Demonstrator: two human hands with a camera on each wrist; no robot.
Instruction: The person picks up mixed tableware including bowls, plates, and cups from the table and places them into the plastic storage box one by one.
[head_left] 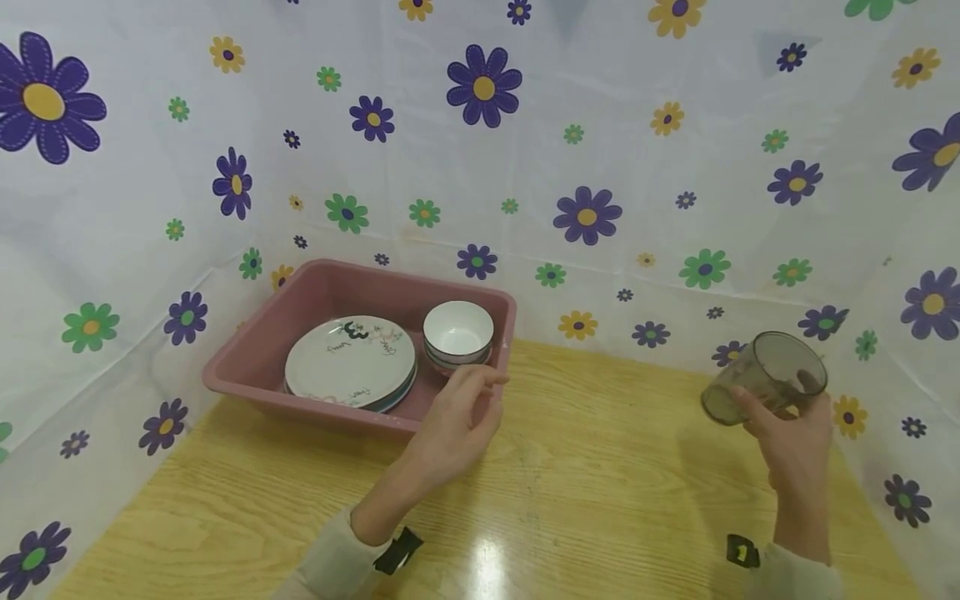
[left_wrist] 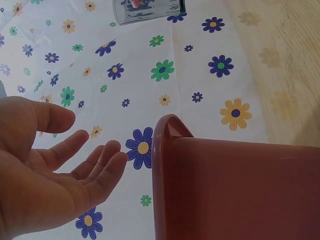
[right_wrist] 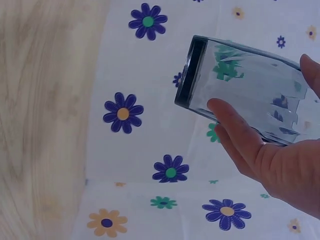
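My right hand [head_left: 798, 442] grips a clear glass tumbler [head_left: 765, 377], tilted on its side above the right part of the table. In the right wrist view the thumb and fingers lie on opposite sides of the tumbler [right_wrist: 250, 87], its thick base facing away from the palm. My left hand [head_left: 457, 421] hovers by the near right corner of a pink plastic basin [head_left: 262, 396], fingers loosely bent and holding nothing. Inside the basin are a stack of plates [head_left: 348, 362] with a floral print and, to their right, stacked white bowls [head_left: 458, 329]; the left hand overlaps the lower bowls.
The light wood table [head_left: 600, 467] carries the basin on its left side. A white sheet with flowers [head_left: 510, 167] hangs behind the table and along both sides. Light glares off the table's near middle.
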